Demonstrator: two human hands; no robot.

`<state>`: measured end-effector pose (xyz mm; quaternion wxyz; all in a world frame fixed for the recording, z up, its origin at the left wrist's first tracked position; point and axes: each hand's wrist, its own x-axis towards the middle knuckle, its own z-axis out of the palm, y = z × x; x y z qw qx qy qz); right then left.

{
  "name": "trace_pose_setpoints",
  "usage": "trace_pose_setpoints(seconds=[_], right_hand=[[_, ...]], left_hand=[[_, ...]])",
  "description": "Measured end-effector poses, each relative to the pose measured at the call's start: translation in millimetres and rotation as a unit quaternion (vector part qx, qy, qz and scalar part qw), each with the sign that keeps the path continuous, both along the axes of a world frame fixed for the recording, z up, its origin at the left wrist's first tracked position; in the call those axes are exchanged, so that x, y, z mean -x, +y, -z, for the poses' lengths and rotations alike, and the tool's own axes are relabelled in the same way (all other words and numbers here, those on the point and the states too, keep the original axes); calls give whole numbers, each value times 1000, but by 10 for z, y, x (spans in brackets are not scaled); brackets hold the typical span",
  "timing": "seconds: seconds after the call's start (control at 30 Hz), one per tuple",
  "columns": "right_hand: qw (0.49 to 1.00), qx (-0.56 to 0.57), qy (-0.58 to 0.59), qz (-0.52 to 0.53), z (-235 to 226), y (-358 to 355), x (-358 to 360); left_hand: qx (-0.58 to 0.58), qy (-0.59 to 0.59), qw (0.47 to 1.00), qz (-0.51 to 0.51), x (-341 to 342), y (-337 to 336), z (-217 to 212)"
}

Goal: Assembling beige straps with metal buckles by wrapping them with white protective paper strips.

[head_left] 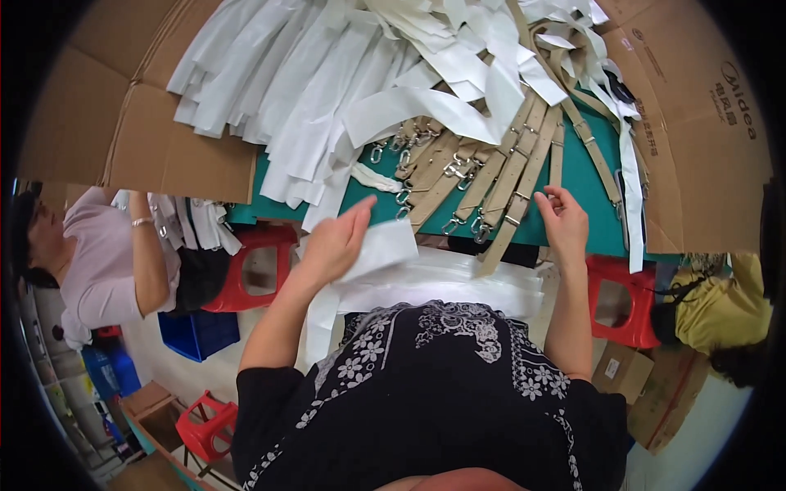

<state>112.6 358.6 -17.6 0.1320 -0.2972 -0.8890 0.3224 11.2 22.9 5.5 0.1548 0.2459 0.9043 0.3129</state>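
Observation:
My left hand (334,247) is just off the table's near edge, its fingers stretched out and close together. Beside its palm and partly behind it lies a white strip (385,250); whether they touch I cannot tell. My right hand (565,219) is over the table's near edge with loosely bent fingers apart and nothing seen in them. Left of it, tan straps (524,176) with metal buckles and snap hooks (481,222) fan toward me. A stack of white strips (458,282) rests across my lap.
Long white sleeves (303,106) pile over the green table (594,196). Cardboard (188,159) flanks it left, a cardboard box (696,164) right. Red stools (258,266) and a blue bin (199,331) stand nearby. One person (115,254) sits left, another (725,307) right.

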Motion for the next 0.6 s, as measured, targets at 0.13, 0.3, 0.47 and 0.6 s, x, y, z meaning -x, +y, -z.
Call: trace_pose_setpoints(seconds=[0.13, 0.3, 0.47, 0.6], right_hand=[[999, 38, 37, -4, 50, 3, -114], [995, 67, -64, -49, -28, -75, -123], [954, 5, -244, -173, -18, -303, -206], [951, 18, -244, -189, 120, -415, -291]], left_hand=[[225, 198, 953, 52, 403, 193, 137], [225, 333, 906, 132, 552, 87, 332], [152, 387, 904, 98, 654, 89, 380], [83, 249, 965, -18, 531, 124, 83]])
